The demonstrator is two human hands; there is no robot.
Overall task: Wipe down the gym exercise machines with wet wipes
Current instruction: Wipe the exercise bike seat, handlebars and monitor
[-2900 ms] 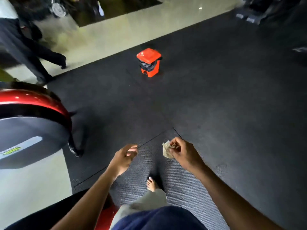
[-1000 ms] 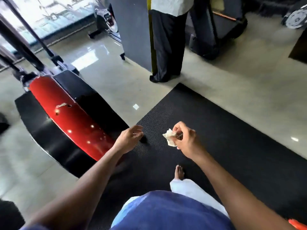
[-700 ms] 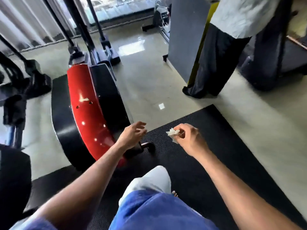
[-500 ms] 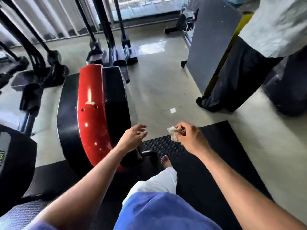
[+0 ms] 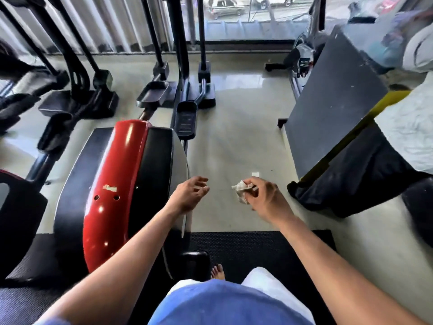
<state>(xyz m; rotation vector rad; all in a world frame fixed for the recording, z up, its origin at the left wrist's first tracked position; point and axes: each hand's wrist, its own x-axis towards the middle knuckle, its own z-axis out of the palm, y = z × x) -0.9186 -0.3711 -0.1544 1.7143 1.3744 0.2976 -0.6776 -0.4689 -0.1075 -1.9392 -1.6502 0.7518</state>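
Right hand (image 5: pixel 267 200): fingers curled, grasping a crumpled wipe (image 5: pixel 241 192). The wipe protrudes from the left side of the grip, pinched between thumb and fingers, and hangs in the air above the floor (image 5: pixel 234 141), touching no machine.

Left hand (image 5: pixel 188 194): released, fingers relaxed and loosely spread, holding nothing. It hovers just left of the right-hand grip, with a gap between the two hands.

Machine (image 5: pixel 117 184): an elliptical with a red and black housing, left of both hands. The left forearm crosses in front of the housing's right edge; whether it touches cannot be told. The machine's pedals (image 5: pixel 186 118) and uprights lie beyond the hands, toward the window (image 5: pixel 246 10). More black machine frames stand further left.

Mat (image 5: pixel 257 245): black, textured, on the floor below and behind the grip. A bare foot (image 5: pixel 218 272) rests on it near the machine's rear foot.

Right of the grip: a tilted grey panel (image 5: pixel 332 102) with a yellow edge, and another person (image 5: pixel 375 174) in dark trousers and a pale top, well apart from the wipe.
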